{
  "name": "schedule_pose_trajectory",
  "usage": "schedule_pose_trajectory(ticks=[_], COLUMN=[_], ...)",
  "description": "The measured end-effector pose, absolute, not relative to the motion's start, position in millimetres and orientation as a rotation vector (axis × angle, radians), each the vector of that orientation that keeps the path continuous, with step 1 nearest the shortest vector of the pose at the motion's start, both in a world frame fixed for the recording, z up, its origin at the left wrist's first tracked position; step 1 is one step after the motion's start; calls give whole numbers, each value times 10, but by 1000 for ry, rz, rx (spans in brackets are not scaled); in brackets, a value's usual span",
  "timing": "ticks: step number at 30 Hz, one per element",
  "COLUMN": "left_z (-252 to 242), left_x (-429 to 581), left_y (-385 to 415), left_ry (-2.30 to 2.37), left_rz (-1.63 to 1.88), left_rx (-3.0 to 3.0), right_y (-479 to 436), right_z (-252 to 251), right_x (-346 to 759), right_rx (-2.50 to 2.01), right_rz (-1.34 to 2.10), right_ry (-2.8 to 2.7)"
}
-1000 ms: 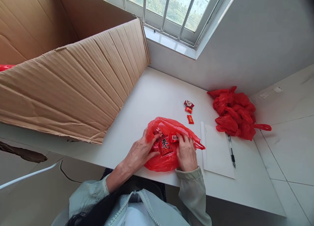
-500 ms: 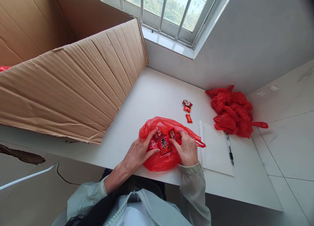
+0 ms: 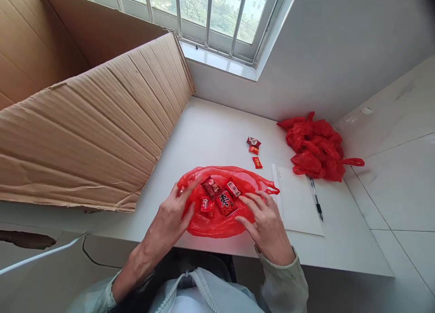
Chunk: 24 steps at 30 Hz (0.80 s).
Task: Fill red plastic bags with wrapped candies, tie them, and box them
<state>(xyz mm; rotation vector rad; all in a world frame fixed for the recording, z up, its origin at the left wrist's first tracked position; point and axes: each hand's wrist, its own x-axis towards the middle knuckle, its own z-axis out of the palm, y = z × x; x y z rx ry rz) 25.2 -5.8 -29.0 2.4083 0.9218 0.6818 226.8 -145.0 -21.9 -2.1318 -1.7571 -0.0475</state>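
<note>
A red plastic bag (image 3: 217, 230) lies spread on the white table, its mouth open toward me. Inside it are small snack packets: a dark red packet (image 3: 211, 187), a red packet with a large black character (image 3: 227, 205), a packet with a pale label (image 3: 233, 188) and a little red packet (image 3: 207, 204). At the bag's left edge my left hand (image 3: 170, 217) touches the plastic, thumb and fingers apart. My right hand (image 3: 268, 222) rests over the right side, fingers spread beside the packets. Neither hand grips a packet.
Three small packets (image 3: 257, 162) lie beyond the bag. To the right are a paper pad (image 3: 301, 208), a pen (image 3: 316, 199) and a heap of red plastic bags (image 3: 316, 145) by the wall. A large open cardboard box (image 3: 112, 122) fills the left side.
My hands have moved apart, drawing away from the packets. The bag now lies wider and flatter, with the packets more exposed. The view has shifted a little.
</note>
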Motion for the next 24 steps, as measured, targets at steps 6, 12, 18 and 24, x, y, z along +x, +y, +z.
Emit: schedule_pose_trajectory(ticks=[6,12,18,24], left_z=[-371,-394,-228,-73], left_x=[212,205,165,32], left_y=[-97,-3,39,77], left_ry=[1007,1164,1140,1116], left_rz=[656,839,1010,943], left_rx=[2382,2406,2475,2457], right_y=[-1634,-1757,-1742,-1702], right_z=[-318,-323,-288,-194], right_x=[2235,2335,2338,2228], right_rx=[-2098,-2207,-2354,-2165], right_rz=[73,-273,-502,-667], right_ry=[-1862,-1700,-1576,-1513])
